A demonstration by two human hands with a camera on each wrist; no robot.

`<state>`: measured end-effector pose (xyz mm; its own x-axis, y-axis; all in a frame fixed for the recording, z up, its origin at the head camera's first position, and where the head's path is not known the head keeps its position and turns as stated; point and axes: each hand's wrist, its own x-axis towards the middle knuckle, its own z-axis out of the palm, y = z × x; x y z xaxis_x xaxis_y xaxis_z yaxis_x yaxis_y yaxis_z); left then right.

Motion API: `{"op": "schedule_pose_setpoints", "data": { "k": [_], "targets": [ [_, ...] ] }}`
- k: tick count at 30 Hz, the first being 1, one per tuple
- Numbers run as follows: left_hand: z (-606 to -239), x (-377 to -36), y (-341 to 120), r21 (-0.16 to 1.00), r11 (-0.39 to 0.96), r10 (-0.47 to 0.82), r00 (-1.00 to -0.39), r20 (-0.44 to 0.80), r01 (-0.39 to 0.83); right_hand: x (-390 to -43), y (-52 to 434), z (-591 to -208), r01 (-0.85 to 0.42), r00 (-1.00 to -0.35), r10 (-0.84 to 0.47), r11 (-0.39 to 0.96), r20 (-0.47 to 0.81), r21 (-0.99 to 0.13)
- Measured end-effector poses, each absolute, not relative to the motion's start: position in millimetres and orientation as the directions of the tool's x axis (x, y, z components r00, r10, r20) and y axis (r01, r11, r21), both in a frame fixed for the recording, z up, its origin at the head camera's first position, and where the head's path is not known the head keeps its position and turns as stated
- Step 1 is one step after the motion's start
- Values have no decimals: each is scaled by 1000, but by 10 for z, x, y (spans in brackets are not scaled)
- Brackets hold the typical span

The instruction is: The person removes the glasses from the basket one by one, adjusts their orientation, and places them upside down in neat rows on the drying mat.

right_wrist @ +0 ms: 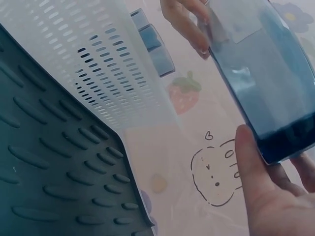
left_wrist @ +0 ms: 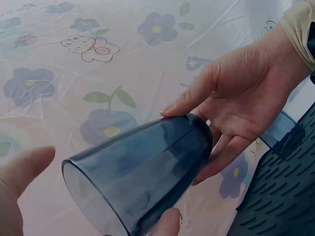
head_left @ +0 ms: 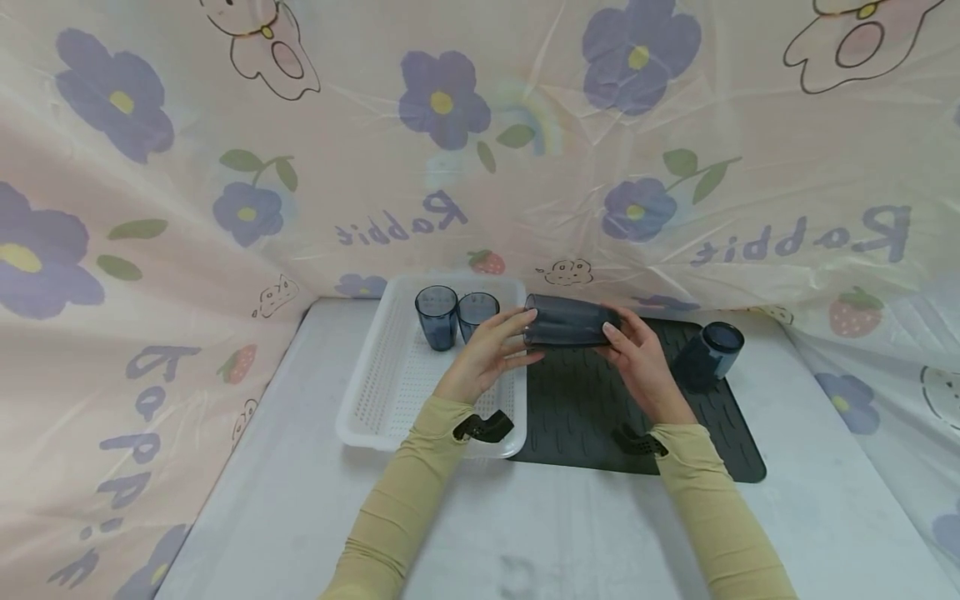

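Note:
A blue-tinted drinking glass (head_left: pixel 566 321) is held on its side above the black mat, its mouth toward the left. My right hand (head_left: pixel 637 358) grips its base, thumb on one side and fingers on the other, as the left wrist view also shows. Around the mouth, my left hand (head_left: pixel 491 350) has fairly straight fingers. In the left wrist view, one left digit (left_wrist: pixel 29 169) stands apart from the glass, while another fingertip (left_wrist: pixel 168 223) is at the wall near the rim.
Two similar glasses (head_left: pixel 437 318) stand upright in a white perforated basket (head_left: pixel 360 417) on the left. Another glass (head_left: pixel 708 358) sits upside down on the ridged black drying mat (head_left: pixel 585 417) at right. A patterned curtain (head_left: pixel 525 192) hangs behind the white table (head_left: pixel 255 500).

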<state>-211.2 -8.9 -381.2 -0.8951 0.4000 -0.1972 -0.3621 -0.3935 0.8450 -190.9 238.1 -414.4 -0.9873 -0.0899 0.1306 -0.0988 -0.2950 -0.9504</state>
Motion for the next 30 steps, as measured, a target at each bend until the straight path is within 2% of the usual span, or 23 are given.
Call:
{"op": "schedule_pose_setpoints", "data": {
  "k": [8,18,30],
  "targets": [
    [-3794,-2121,-88,846,-377,414,-886,-209,-376,-1916,2419,-4114,-123,-983,-89,-323,160,-938],
    [-3793,-2108,-107,852,-383,451,-877,-165,-356,-1906,2495,-4073,-170,-978,-60,-337,201,-926],
    [-3768,-2121,-168,867,-373,481,-868,-125,-332,-1872,2604,-4032,-177,-983,0,-309,186,-934]
  ]
}}
